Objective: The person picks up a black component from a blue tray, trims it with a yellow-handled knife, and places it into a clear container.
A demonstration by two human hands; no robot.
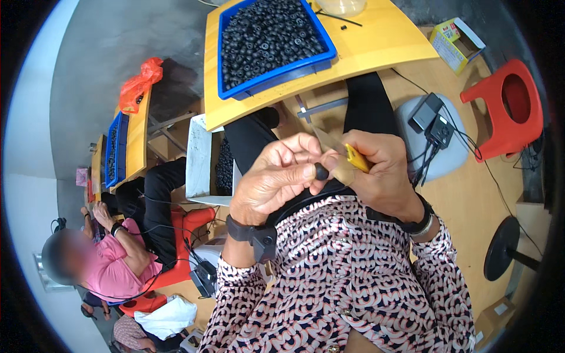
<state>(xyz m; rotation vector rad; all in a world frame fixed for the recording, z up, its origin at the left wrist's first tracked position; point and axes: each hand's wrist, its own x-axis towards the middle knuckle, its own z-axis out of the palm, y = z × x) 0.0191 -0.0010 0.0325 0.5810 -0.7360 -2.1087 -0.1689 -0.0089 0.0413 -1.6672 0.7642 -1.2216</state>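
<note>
In front of my lap, my left hand (pixel 273 176) pinches a small black rounded piece (pixel 321 172), which looks like rubber, between thumb and fingers. My right hand (pixel 382 170) is closed round the yellow handle of a utility knife (pixel 356 158). Its thin blade points up and away, just beyond the fingers of my left hand. The right thumb lies close beside the black piece; I cannot tell whether they touch. Ahead, a blue tray (pixel 265 86) full of small black ring-shaped pieces (pixel 268 38) stands on a yellow table (pixel 376 44).
Under the table's left side, a white box (pixel 198 162) holds more black pieces. A grey stool (pixel 450 162) with black devices and cables stands at right, near a red stool (pixel 512 112). At left, a person in pink (pixel 120 267) sits by another table with a blue tray (pixel 118 147).
</note>
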